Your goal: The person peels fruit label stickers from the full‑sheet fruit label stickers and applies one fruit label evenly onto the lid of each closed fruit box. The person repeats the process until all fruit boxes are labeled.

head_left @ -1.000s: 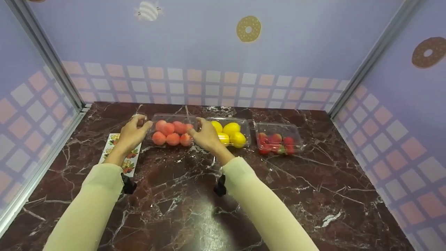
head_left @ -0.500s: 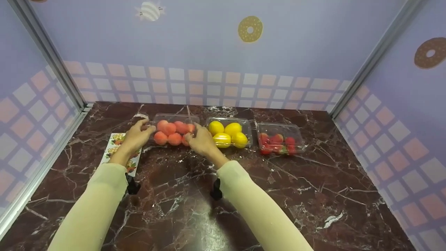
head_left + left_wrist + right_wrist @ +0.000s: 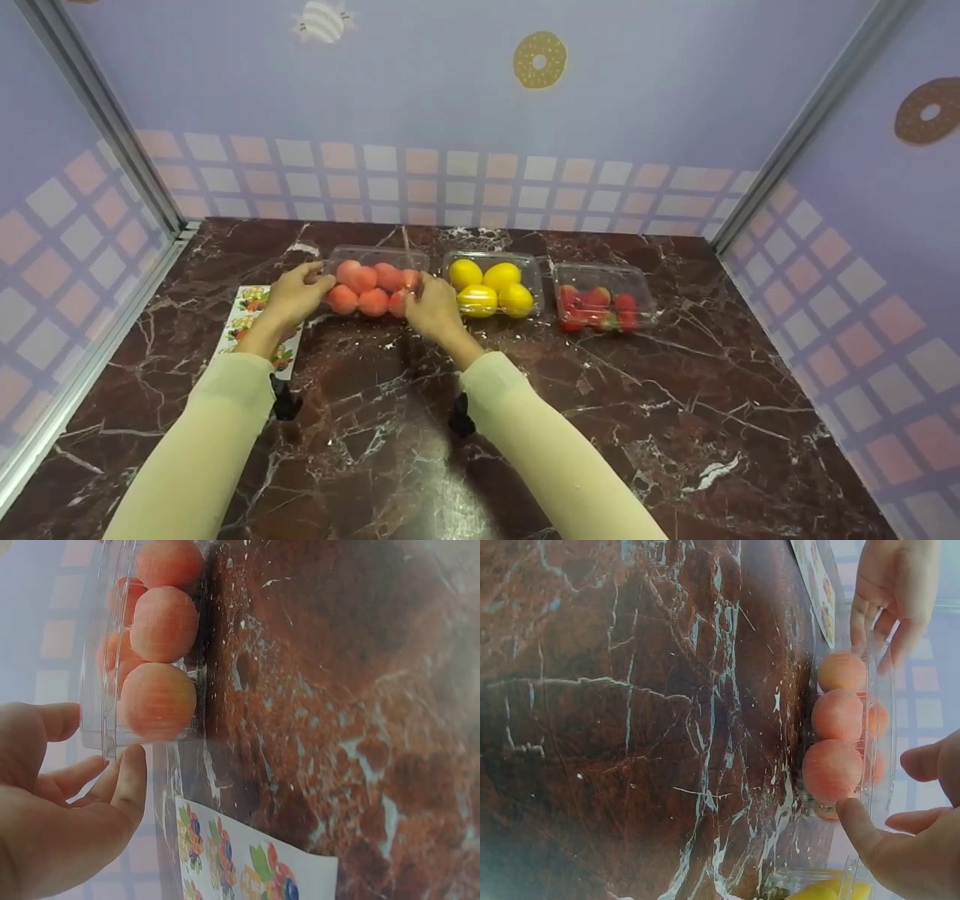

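The clear container (image 3: pixel 379 256) of round orange-pink fruit (image 3: pixel 373 302) sits left of centre in the head view. The left hand (image 3: pixel 292 297) holds its left end; the right hand (image 3: pixel 436 309) holds its right end. Each grip is closed on the container. Immediately right: a clear box (image 3: pixel 531 268) of yellow fruit (image 3: pixel 478 301). Right of centre: a clear pack (image 3: pixel 632 276) of strawberries (image 3: pixel 596 298). Left: a fruit-printed sheet (image 3: pixel 255 298), partly under the left forearm. All rest on the marbled desk (image 3: pixel 360 450).
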The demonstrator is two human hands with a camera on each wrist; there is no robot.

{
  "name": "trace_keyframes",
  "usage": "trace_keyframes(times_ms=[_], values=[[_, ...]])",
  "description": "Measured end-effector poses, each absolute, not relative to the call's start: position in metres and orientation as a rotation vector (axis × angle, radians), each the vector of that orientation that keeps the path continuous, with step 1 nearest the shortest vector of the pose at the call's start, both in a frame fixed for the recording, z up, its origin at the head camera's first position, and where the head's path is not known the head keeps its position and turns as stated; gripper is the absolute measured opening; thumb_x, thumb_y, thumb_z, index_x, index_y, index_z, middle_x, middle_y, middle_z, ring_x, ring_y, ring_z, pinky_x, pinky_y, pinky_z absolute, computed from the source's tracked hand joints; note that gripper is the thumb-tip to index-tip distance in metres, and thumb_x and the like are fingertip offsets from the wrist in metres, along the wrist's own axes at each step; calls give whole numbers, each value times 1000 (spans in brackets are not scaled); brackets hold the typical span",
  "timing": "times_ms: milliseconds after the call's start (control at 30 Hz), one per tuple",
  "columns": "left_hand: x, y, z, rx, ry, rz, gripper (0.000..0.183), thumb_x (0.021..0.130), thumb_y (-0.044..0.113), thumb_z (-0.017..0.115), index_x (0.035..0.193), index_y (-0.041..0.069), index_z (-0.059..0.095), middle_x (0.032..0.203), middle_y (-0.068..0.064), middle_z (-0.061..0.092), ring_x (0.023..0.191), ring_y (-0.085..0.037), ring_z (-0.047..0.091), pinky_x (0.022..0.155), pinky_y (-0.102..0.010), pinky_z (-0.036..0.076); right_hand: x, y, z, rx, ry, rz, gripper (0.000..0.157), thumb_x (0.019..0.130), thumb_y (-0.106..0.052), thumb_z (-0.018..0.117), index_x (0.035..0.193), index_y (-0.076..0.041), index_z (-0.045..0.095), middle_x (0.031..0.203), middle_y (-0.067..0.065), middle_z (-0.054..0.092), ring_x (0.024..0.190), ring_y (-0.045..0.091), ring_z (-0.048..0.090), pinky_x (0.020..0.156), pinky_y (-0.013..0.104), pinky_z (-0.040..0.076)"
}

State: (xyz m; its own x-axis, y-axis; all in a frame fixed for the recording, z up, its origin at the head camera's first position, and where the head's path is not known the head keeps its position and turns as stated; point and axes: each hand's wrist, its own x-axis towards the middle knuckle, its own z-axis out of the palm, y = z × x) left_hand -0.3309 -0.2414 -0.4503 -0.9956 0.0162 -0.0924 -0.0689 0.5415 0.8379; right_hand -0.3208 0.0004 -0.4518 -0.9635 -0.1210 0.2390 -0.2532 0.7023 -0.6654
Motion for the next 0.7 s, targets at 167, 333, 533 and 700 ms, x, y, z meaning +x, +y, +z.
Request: trace_keyframes(times_ms=[167,333,533,700], values=[[-326,-245,-450,-30,2668,1467,66,109,32,54,163,-1,35,155,-30,50,143,-44,49,119,-54,42,-318,1,-455,251,-2703,1081,22,97,-10,70,113,4,76,101,21,78,101,39,74,93,47,59],[-321,-246,-450,-19,2667,1454,66,109,32,56,163,0,37,154,-28,52,141,-43,52,115,-51,46,-314,4,-458,242,-2671,1035,16,94,-10,72,103,3,78,93,19,77,89,35,72,82,45,59],[-314,-250,-448,-13,2642,1449,68,108,36,58,163,2,37,155,-28,51,138,-41,54,94,-39,52,-309,4,-458,255,-2660,1052,15,93,-14,77,94,1,78,87,18,75,83,33,70,79,43,58],[-308,-254,-448,-7,2595,1462,69,108,35,58,163,-1,34,155,-29,50,137,-43,55,99,-42,52,-308,5,-458,250,-2706,1117,15,93,-14,77,96,1,79,91,17,76,86,29,67,84,41,57]])
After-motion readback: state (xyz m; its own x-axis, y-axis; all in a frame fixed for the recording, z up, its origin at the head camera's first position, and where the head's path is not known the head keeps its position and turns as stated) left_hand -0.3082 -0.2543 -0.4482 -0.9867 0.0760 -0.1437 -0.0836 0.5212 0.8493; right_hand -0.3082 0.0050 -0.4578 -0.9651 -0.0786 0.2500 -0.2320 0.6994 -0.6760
